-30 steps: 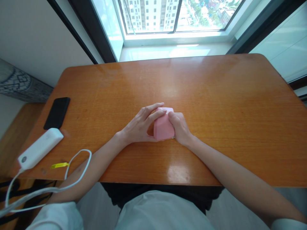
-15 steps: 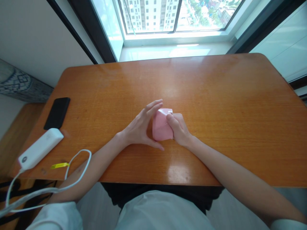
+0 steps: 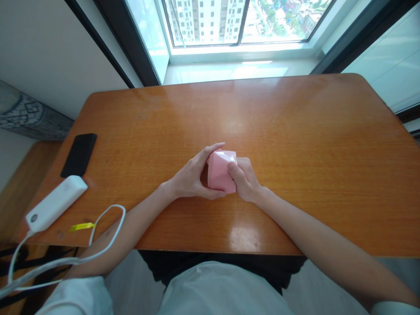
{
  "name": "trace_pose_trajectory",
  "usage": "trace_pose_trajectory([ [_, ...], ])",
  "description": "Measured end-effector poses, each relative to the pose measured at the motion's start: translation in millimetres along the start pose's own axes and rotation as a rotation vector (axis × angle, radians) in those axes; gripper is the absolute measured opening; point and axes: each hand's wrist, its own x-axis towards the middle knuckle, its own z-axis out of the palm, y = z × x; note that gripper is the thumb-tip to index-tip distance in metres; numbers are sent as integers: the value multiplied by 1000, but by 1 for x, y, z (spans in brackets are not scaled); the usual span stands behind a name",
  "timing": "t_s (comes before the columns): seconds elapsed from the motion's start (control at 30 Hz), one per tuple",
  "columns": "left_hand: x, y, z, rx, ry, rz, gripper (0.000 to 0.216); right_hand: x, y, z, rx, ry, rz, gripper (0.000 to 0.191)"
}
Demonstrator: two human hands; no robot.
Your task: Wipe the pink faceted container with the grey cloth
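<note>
A glossy pink boxy packet (image 3: 220,171) is held between both hands, above the middle of the wooden table (image 3: 295,144) near its front. My right hand (image 3: 246,178) grips its right side, with the thumb across the near face and the fingers behind. Around the left side curves my left hand (image 3: 196,176), its thumb against the bottom edge and its fingers along the top edge. Those left fingers are partly hidden behind the packet. What is inside the packet, if anything, does not show.
On the table's left side lie a black phone (image 3: 78,155) and a white power bank (image 3: 56,204). A white cable (image 3: 111,239) with a yellow tag (image 3: 82,226) loops over my left forearm. Beyond the far edge is a window (image 3: 243,26).
The fingers and thumb of my left hand have closed in from a wide spread onto the packet's top and bottom edges. My right hand keeps its grip, and the packet has turned slightly.
</note>
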Motion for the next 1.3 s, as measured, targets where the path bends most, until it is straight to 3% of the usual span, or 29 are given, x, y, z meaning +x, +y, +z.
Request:
trace_pose_trajectory([
  [0.1, -2, -8, -3, 149, 15, 157, 145, 1, 0, 0, 39, 6, 56, 70],
  [0.27, 1, -3, -5, 391, 27, 307, 114, 0, 7, 0, 108, 40, 164, 71],
  [0.37, 4, 7, -3, 272, 75, 289, 113, -1, 9, -1, 106, 19, 106, 72],
  [0.47, 4, 11, 0, 74, 53, 125, 113, -1, 7, -1, 23, 6, -18, 74],
  [0.57, 1, 6, 1, -4, -4, 10, 121, 0, 2, -1, -46, -12, -45, 75],
  [0.7, -1, -6, -2, 167, 21, 187, 146, 1, 1, -1, 18, -11, 60, 73],
  [0.87, 2, -4, -2, 347, 54, 345, 120, 0, 6, 0, 116, 25, 162, 70],
  [0.97, 5, 6, 0, 240, 94, 320, 116, -2, 8, -1, 90, 22, 73, 73],
  [1.07, 4, 10, 2, 87, 73, 146, 114, -2, 7, -1, 40, -7, -30, 75],
  [1.17, 1, 6, 3, 14, 19, 4, 116, -1, 5, -1, 51, -9, 3, 74],
  [1.3, -3, -6, 0, 188, 30, 173, 142, -2, 8, 0, 154, -6, 147, 74],
])
